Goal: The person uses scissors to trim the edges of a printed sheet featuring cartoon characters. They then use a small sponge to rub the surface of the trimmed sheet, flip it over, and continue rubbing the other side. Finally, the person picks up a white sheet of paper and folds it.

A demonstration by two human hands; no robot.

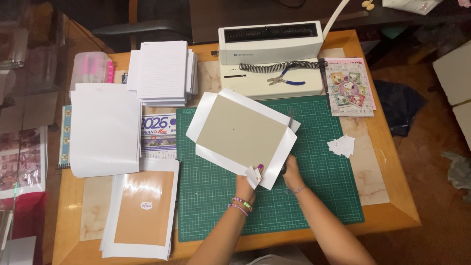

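Note:
My left hand [244, 185] holds the near edge of a white sheet with a grey cardboard panel glued on it [240, 132], lifted over the green cutting mat [314, 196]. A small cut corner of white paper [253, 175] hangs at my left thumb. My right hand [292, 172] grips dark scissors [289, 122], whose blade runs along the sheet's right edge. Most of the scissors sit hidden behind the sheet.
Small white offcuts [342, 145] lie on the mat's right side. Behind the mat stands a binding machine [271, 51] with a black coil [279, 66] and pliers [284, 78] on it. Lined pads [162, 71], blank sheets [104, 128], a calendar [159, 132] and printed covers [142, 211] fill the left; a sticker sheet [349, 87] lies right.

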